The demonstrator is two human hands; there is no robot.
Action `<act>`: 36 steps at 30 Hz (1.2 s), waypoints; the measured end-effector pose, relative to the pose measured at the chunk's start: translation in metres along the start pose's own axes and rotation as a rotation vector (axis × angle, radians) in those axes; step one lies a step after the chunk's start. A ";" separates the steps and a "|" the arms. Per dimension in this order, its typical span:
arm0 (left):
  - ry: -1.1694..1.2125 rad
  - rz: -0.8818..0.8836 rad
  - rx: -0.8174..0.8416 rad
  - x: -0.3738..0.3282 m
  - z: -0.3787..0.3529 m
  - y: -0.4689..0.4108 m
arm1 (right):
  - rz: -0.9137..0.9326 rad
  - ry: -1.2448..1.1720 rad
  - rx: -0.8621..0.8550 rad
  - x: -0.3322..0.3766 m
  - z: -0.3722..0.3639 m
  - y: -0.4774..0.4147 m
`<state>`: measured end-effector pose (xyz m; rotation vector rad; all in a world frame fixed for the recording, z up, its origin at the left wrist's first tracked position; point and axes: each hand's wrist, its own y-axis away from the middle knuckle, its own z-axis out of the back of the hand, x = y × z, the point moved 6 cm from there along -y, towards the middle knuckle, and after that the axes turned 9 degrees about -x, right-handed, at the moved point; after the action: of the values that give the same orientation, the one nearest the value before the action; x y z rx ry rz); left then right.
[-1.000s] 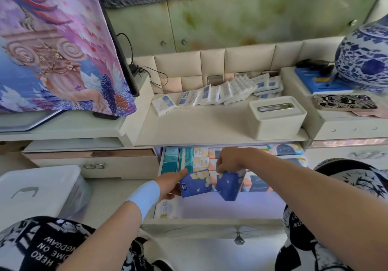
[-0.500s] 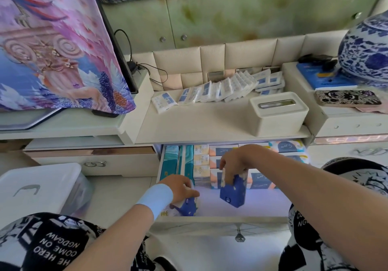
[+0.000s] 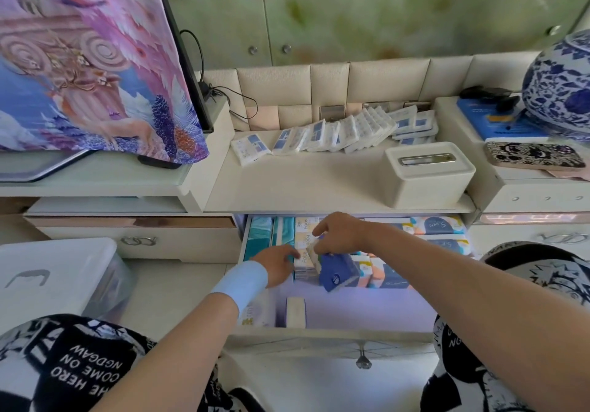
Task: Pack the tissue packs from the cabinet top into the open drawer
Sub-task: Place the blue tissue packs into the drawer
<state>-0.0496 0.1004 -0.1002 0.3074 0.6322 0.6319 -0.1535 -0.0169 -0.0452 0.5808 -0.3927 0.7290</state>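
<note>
A row of several white-and-blue tissue packs (image 3: 335,132) leans along the back of the cabinet top (image 3: 303,185). Below it the open drawer (image 3: 329,335) holds teal, white and dark-blue packs stacked along its back and right side. My right hand (image 3: 341,233) grips a dark-blue tissue pack (image 3: 338,272), tilted, just above the stacked row. My left hand (image 3: 277,261), wearing a pale blue wristband, rests with its fingers against the white stacked packs (image 3: 303,252) and holds nothing. Two pale packs (image 3: 295,311) lie at the drawer's front left.
A white tissue box (image 3: 427,172) stands on the cabinet top at the right. A blue-and-white vase (image 3: 562,82) and a phone (image 3: 533,156) sit on the right unit. A cloth-covered screen (image 3: 89,60) stands left. A white lidded bin (image 3: 57,277) is on the floor.
My left hand let go of its blue pack and moved up to the stacked row. My right hand carried its dark-blue pack back and left toward the stack.
</note>
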 end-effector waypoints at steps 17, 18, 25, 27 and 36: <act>0.277 0.139 -0.091 0.023 0.007 0.000 | -0.145 -0.278 0.093 -0.002 -0.020 -0.014; 0.103 0.101 -0.095 0.022 0.004 0.001 | -0.112 -0.164 0.068 -0.003 -0.021 -0.015; -0.415 -0.109 0.155 0.013 -0.042 0.013 | -0.021 0.318 0.027 -0.002 -0.037 -0.011; -0.429 -0.124 0.180 0.013 -0.048 0.012 | 0.000 0.335 -0.011 -0.002 -0.044 -0.012; -0.475 -0.154 0.191 0.028 -0.035 0.006 | -0.099 0.123 0.066 0.000 -0.095 -0.012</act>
<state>-0.0564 0.1253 -0.1373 0.5619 0.2544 0.3311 -0.1323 0.0346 -0.1235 0.6102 -0.2248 0.6806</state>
